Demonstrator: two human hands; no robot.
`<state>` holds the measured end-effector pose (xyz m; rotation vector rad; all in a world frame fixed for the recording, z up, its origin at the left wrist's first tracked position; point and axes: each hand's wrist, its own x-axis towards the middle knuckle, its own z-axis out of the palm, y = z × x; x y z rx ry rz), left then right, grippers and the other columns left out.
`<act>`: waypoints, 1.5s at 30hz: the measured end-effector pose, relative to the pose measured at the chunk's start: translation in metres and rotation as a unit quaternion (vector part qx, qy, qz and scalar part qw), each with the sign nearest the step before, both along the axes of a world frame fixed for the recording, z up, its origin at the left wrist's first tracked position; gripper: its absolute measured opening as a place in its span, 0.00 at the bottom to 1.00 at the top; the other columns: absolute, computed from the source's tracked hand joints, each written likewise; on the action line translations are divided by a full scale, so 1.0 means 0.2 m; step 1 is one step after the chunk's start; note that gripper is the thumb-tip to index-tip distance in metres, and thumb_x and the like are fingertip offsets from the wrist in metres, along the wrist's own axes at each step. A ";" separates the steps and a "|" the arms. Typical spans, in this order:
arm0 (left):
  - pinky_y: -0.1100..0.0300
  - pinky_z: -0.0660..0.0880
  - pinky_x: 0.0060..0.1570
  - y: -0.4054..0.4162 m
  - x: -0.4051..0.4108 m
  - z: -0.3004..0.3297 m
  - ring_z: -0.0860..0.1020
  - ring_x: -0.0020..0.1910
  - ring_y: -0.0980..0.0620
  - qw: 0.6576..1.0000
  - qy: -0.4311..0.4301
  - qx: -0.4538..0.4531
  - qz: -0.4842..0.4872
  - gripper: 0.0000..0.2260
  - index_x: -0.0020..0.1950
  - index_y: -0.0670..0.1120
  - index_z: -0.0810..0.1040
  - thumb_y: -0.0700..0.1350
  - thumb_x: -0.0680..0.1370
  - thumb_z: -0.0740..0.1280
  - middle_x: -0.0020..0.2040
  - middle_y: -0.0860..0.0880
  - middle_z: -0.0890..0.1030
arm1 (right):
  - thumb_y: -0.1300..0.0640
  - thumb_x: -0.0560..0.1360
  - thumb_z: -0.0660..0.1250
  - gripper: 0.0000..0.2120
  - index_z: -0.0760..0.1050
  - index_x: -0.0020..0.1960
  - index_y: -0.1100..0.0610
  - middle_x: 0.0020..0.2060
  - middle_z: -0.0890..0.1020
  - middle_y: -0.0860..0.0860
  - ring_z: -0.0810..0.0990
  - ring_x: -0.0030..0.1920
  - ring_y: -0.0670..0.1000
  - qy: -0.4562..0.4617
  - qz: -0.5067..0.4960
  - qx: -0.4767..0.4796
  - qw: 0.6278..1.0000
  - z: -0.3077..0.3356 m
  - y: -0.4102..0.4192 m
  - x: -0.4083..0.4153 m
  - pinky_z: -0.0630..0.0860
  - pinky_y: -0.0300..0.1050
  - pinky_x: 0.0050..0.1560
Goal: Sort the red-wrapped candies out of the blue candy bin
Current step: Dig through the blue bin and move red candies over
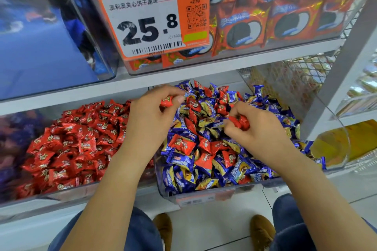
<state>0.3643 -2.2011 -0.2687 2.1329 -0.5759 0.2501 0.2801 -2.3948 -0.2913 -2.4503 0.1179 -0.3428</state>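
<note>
Two hands work over the blue candy bin (204, 193), which sits at the front edge of the lower shelf (346, 181), its clear front wall nearest the person. Just behind that wall the heap is mostly blue wrappers, with several red-wrapped candies (182, 144) showing through toward the middle. Above the centre of the heap, the right hand (259, 130) has its fingers curled round a small clutch of red pieces (239, 121). The left hand (149, 116) hovers over the bin's left wall, thumb and fingers pinching one red candy (166, 101).

Beside it to the left, touching or nearly so, stands the red candy bin (71, 144), full of matching wrappers, the likely place for the strays. Farther back, on the shelf above, a price tag (151, 22) fronts a bin of red biscuit packs (285, 12).

To do this step well, I would lift each red piece straight up so no blue wrapper rides along, carry the handful clear over the dividing wall before letting go, then brush the top layer aside, since more red probably lies buried.
</note>
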 end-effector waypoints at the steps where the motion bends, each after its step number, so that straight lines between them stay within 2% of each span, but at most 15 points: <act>1: 0.75 0.67 0.37 0.01 -0.01 0.01 0.76 0.36 0.66 0.999 -0.008 0.043 -0.003 0.04 0.46 0.55 0.83 0.52 0.76 0.68 0.37 0.63 0.79 | 0.49 0.74 0.66 0.12 0.65 0.36 0.47 0.24 0.67 0.47 0.66 0.25 0.46 -0.001 0.003 -0.005 1.000 0.00 0.00 0.00 0.62 0.38 0.28; 4: 0.68 0.68 0.35 0.02 -0.08 0.04 0.76 0.36 0.62 0.972 -0.001 0.233 -0.041 0.13 0.43 0.57 0.82 0.63 0.73 0.63 0.35 0.60 0.79 | 0.51 0.75 0.66 0.11 0.68 0.35 0.49 0.23 0.68 0.48 0.67 0.26 0.48 -0.003 0.023 0.019 1.000 0.02 0.01 -0.01 0.64 0.40 0.29; 6: 0.64 0.69 0.36 0.04 -0.13 0.03 0.78 0.42 0.59 0.948 -0.044 0.311 -0.045 0.13 0.51 0.60 0.80 0.63 0.76 0.60 0.41 0.60 0.81 | 0.57 0.75 0.65 0.05 0.74 0.41 0.49 0.23 0.71 0.48 0.69 0.25 0.48 0.020 0.048 0.049 0.997 0.02 0.02 -0.01 0.64 0.39 0.27; 10: 0.63 0.69 0.30 0.09 -0.16 -0.02 0.82 0.44 0.54 0.937 -0.106 0.323 -0.078 0.12 0.58 0.61 0.80 0.51 0.75 0.71 0.53 0.60 0.80 | 0.64 0.73 0.63 0.15 0.79 0.51 0.46 0.27 0.76 0.45 0.70 0.25 0.45 0.061 0.097 0.062 0.991 0.02 0.03 0.00 0.64 0.34 0.27; 13: 0.65 0.64 0.20 0.10 -0.15 -0.06 0.82 0.33 0.55 0.921 -0.134 0.350 -0.108 0.20 0.52 0.58 0.82 0.46 0.63 0.80 0.52 0.58 0.81 | 0.62 0.74 0.64 0.18 0.78 0.57 0.43 0.45 0.79 0.40 0.76 0.42 0.40 0.088 0.140 0.009 0.986 0.02 0.05 -0.02 0.70 0.32 0.43; 15: 0.64 0.66 0.23 0.06 -0.17 -0.06 0.82 0.39 0.56 0.913 -0.121 0.371 -0.118 0.20 0.57 0.60 0.80 0.48 0.67 0.78 0.54 0.60 0.80 | 0.57 0.75 0.66 0.19 0.75 0.61 0.39 0.54 0.76 0.39 0.75 0.53 0.40 0.110 0.155 -0.044 0.981 0.01 0.05 -0.04 0.71 0.36 0.53; 18: 0.60 0.70 0.33 0.05 -0.17 -0.05 0.80 0.49 0.53 0.905 -0.136 0.398 -0.061 0.14 0.64 0.58 0.73 0.51 0.79 0.64 0.58 0.57 0.74 | 0.50 0.75 0.66 0.20 0.71 0.65 0.36 0.61 0.72 0.38 0.72 0.60 0.42 0.135 0.151 -0.125 0.971 -0.01 0.04 -0.05 0.66 0.33 0.53; 21: 0.62 0.64 0.24 0.05 -0.16 -0.03 0.79 0.32 0.48 0.920 -0.176 0.346 -0.053 0.12 0.55 0.49 0.78 0.49 0.73 0.70 0.46 0.52 0.77 | 0.46 0.74 0.68 0.22 0.70 0.67 0.38 0.62 0.72 0.38 0.72 0.61 0.42 0.143 0.146 -0.116 0.972 -0.02 -0.01 -0.06 0.67 0.35 0.57; 24: 0.64 0.60 0.23 0.02 -0.19 0.00 0.74 0.28 0.49 0.941 -0.161 0.289 -0.069 0.08 0.47 0.50 0.74 0.52 0.73 0.66 0.38 0.56 0.71 | 0.45 0.72 0.70 0.27 0.67 0.69 0.39 0.66 0.70 0.38 0.69 0.65 0.40 0.191 0.179 -0.048 0.964 -0.01 -0.05 -0.09 0.65 0.38 0.65; 26: 0.62 0.63 0.25 -0.01 -0.21 0.01 0.72 0.31 0.53 0.947 -0.125 0.275 -0.109 0.10 0.46 0.53 0.71 0.59 0.74 0.61 0.41 0.58 0.69 | 0.46 0.72 0.71 0.31 0.64 0.71 0.38 0.69 0.66 0.36 0.66 0.68 0.39 0.216 0.193 -0.058 0.956 -0.01 -0.06 -0.10 0.64 0.37 0.66; 29: 0.60 0.68 0.37 -0.03 -0.22 0.00 0.74 0.49 0.59 0.930 -0.042 0.325 -0.165 0.14 0.47 0.58 0.67 0.67 0.73 0.61 0.59 0.62 0.68 | 0.48 0.72 0.70 0.32 0.62 0.72 0.38 0.69 0.67 0.36 0.68 0.67 0.42 0.195 0.178 -0.111 0.958 -0.02 -0.05 -0.11 0.68 0.43 0.64; 32: 0.60 0.70 0.48 -0.07 -0.23 -0.02 0.70 0.62 0.60 0.889 0.011 0.426 -0.170 0.22 0.60 0.58 0.67 0.68 0.71 0.63 0.69 0.64 0.63 | 0.48 0.75 0.67 0.25 0.66 0.69 0.38 0.64 0.74 0.39 0.74 0.61 0.45 0.156 0.135 -0.138 0.969 -0.01 -0.04 -0.11 0.72 0.42 0.56; 34: 0.58 0.72 0.48 -0.09 -0.24 -0.04 0.73 0.61 0.56 0.887 -0.022 0.439 -0.144 0.25 0.66 0.57 0.65 0.66 0.74 0.61 0.66 0.60 0.69 | 0.47 0.76 0.65 0.19 0.69 0.66 0.38 0.60 0.77 0.41 0.76 0.57 0.47 0.135 0.109 -0.166 0.971 0.00 -0.03 -0.10 0.74 0.43 0.51; 37: 0.58 0.69 0.38 -0.11 -0.22 -0.05 0.77 0.51 0.53 0.897 -0.085 0.422 -0.102 0.16 0.60 0.56 0.65 0.62 0.78 0.59 0.53 0.56 0.77 | 0.45 0.77 0.62 0.17 0.69 0.66 0.39 0.59 0.77 0.42 0.76 0.57 0.47 0.124 0.104 -0.187 0.969 0.00 -0.01 -0.09 0.72 0.43 0.49; 45: 0.58 0.66 0.33 -0.11 -0.20 -0.08 0.72 0.37 0.53 0.924 -0.074 0.366 -0.081 0.12 0.62 0.59 0.69 0.54 0.79 0.61 0.35 0.56 0.72 | 0.42 0.74 0.64 0.22 0.67 0.67 0.41 0.56 0.76 0.46 0.76 0.56 0.51 0.125 0.109 -0.202 0.965 -0.03 0.02 -0.09 0.75 0.47 0.49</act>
